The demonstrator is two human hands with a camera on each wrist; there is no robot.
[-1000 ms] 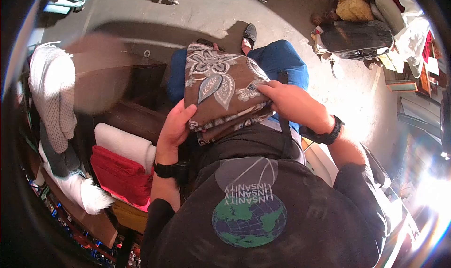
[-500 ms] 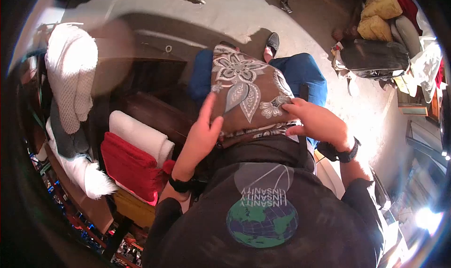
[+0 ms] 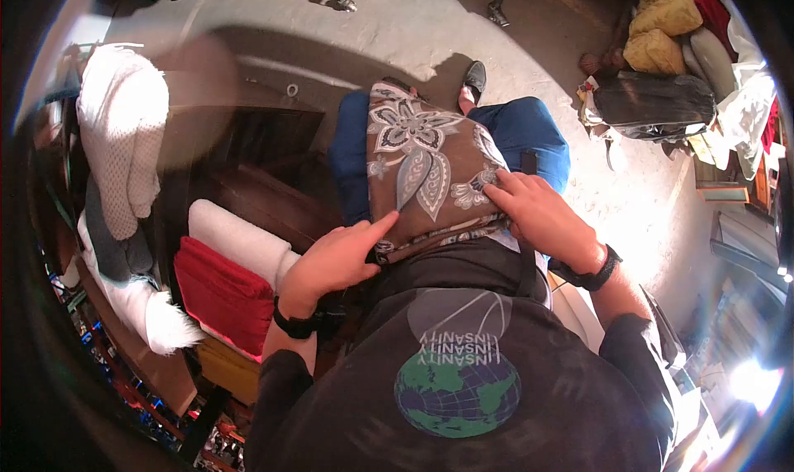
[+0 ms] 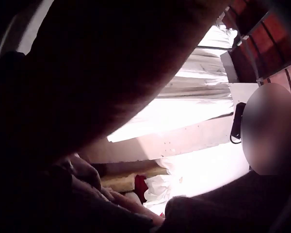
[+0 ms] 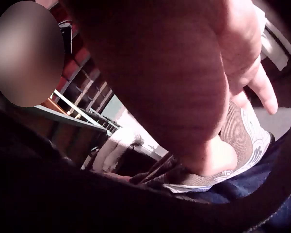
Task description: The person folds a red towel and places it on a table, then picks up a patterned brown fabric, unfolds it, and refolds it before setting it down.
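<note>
A folded brown cloth (image 3: 397,187) with large white and grey flowers lies across the person's lap, its layered edge facing the body. At its near left corner the left hand (image 3: 339,257) touches the top with an outstretched index finger, the thumb apart below. On the right side of the cloth rests the right hand (image 3: 542,216), its fingers reaching over the printed surface. The right wrist view shows this hand (image 5: 242,58) with extended fingers and the thumb against the brown fabric (image 5: 235,128). In the left wrist view the left hand is mostly dark.
To the left lie a folded red cloth (image 3: 219,286) and a rolled white one (image 3: 236,232). Beyond them a white knitted blanket (image 3: 124,141) hangs beside a dark wooden piece of furniture (image 3: 260,199). Yellow cushions (image 3: 662,50) and a black bag (image 3: 653,104) are piled at the far right.
Both hands loosened from the cloth's sides. The left hand lifted, then came down with its index finger on the near left corner; the right fingers now lie flatter. The view shifted.
</note>
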